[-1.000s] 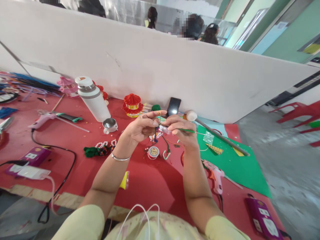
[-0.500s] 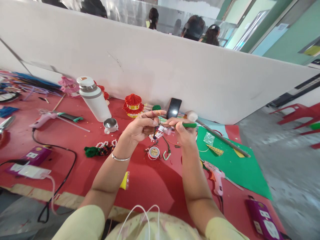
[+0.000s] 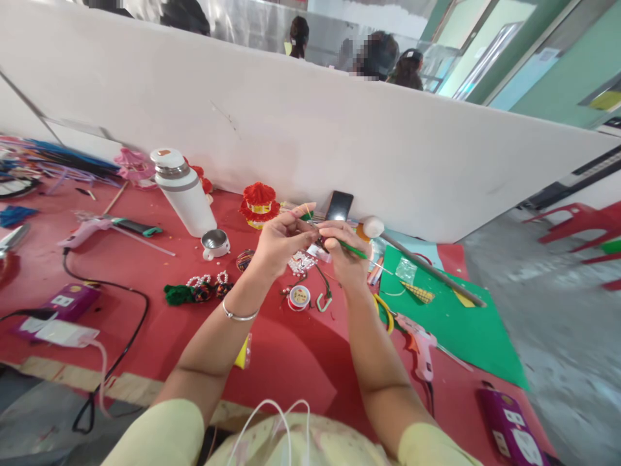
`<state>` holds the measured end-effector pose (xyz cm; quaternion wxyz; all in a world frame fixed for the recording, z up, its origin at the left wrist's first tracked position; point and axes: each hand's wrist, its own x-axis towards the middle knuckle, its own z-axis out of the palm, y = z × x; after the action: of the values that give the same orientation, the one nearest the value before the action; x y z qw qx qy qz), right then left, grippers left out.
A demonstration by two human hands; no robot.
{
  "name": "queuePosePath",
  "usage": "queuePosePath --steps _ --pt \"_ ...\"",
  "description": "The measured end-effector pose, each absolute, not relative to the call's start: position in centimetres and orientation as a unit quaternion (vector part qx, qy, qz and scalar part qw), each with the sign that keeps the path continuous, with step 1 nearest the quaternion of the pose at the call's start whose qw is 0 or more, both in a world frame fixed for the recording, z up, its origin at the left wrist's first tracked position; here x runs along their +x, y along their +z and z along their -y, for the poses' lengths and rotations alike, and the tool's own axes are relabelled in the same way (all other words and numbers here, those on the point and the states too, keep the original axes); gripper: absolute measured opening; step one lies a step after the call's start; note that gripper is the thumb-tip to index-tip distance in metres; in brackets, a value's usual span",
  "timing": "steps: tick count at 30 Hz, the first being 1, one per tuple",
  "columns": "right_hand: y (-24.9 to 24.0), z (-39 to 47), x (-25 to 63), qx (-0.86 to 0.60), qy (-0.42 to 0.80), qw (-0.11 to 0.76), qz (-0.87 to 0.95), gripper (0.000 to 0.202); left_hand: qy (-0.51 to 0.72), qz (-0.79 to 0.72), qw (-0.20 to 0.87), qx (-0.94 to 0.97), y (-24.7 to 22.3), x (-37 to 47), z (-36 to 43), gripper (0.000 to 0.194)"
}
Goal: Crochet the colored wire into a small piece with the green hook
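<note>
My right hand [image 3: 345, 254] is closed around a thin tool with a green handle [image 3: 353, 248], a crochet hook by its look. Its tip reaches the fingers of my left hand [image 3: 284, 241], which are pinched on thin yarn, with a strand running over the raised index finger. The small piece between the fingertips is mostly hidden. Just below the hands lie white beads [image 3: 301, 261] and a red spool with a round label [image 3: 299, 297].
A white flask [image 3: 187, 200] and its metal cup [image 3: 215, 242] stand at the left. Behind are a red and yellow ornament [image 3: 259, 204] and a phone [image 3: 339, 206]. A pink glue gun [image 3: 421, 346] and a grey rod [image 3: 431, 270] lie at the right.
My left hand has moved slightly right and turned, closer to my right hand. The green handle now tilts down to the right, and its thin end shows past my right hand.
</note>
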<state>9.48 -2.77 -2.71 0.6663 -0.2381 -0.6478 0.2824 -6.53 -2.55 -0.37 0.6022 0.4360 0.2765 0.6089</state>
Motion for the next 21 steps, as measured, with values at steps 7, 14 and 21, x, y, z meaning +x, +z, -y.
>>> queuePosePath --steps 7,14,21 --pt "-3.9 1.8 9.8 -0.283 0.328 0.696 0.572 0.017 0.61 -0.302 0.545 0.49 -0.3 -6.8 2.6 0.05" --pt "-3.4 2.9 8.8 -0.322 0.134 0.712 0.61 0.009 0.639 -0.346 0.493 0.479 -1.1 -5.5 2.8 0.066" --pt "-4.7 2.0 8.0 -0.278 0.236 0.75 0.551 0.018 0.513 -0.299 0.68 0.431 -0.6 -7.0 2.6 0.087"
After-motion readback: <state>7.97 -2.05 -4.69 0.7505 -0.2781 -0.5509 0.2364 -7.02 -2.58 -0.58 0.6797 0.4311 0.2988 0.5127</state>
